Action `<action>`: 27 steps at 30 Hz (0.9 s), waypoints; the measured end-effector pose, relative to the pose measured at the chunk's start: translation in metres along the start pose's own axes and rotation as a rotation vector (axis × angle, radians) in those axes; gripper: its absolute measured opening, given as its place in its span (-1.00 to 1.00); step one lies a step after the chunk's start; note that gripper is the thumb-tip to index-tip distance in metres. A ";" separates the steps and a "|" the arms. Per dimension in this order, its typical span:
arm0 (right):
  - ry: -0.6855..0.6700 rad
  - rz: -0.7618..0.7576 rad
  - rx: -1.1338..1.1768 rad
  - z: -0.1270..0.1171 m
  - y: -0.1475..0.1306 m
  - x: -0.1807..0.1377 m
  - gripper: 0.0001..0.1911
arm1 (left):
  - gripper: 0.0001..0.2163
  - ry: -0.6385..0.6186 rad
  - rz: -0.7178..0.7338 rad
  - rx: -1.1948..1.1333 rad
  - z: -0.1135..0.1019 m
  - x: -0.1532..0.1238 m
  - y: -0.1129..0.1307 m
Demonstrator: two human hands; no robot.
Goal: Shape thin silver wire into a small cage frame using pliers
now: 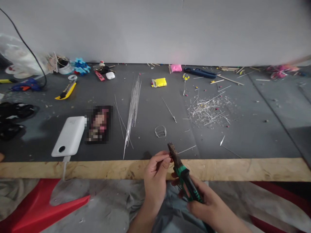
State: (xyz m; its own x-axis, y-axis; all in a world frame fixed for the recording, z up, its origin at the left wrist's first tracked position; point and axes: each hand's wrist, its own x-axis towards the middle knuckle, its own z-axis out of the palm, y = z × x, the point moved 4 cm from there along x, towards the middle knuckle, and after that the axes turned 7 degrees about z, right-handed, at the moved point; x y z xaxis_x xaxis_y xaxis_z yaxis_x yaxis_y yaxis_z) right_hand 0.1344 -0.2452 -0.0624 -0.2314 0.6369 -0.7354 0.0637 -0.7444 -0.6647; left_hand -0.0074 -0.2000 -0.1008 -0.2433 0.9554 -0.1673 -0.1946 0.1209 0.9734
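Near the table's front edge, my left hand [157, 176] is closed, pinching a thin wire [186, 149] between thumb and fingertips. My right hand [205, 202] is wrapped around the green and black handles of a pair of pliers [186, 181]. Their metal jaws are at the wire, just right of my left fingertips; whether they grip it I cannot tell. The wire sticks out to the right beyond the jaws. Just past my hands lie a bent wire frame [160, 131] and a short wire with a twisted end [170, 110].
A bundle of straight wires [133, 108] lies left of centre, with a scattered heap of wire offcuts [209, 110] to the right. A white power bank [68, 136], a yellow utility knife [66, 89], a glue gun [26, 84] and yellow clay packet [159, 82] lie around. A wall panel [155, 30] stands behind.
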 end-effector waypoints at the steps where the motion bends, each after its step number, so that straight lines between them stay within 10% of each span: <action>1: -0.002 0.003 0.002 0.000 0.001 0.000 -0.55 | -0.92 0.007 -0.006 -0.006 0.000 0.000 -0.001; 27: 0.089 0.014 -0.084 -0.002 0.003 0.016 -0.71 | -0.84 0.033 -0.070 -0.037 0.008 0.003 0.000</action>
State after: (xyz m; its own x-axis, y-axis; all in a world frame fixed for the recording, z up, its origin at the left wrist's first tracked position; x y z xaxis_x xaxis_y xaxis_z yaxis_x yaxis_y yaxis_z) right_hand 0.1327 -0.2365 -0.0762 -0.1433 0.6443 -0.7512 0.1482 -0.7365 -0.6600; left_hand -0.0009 -0.1946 -0.1000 -0.2586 0.9356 -0.2403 -0.2468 0.1765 0.9529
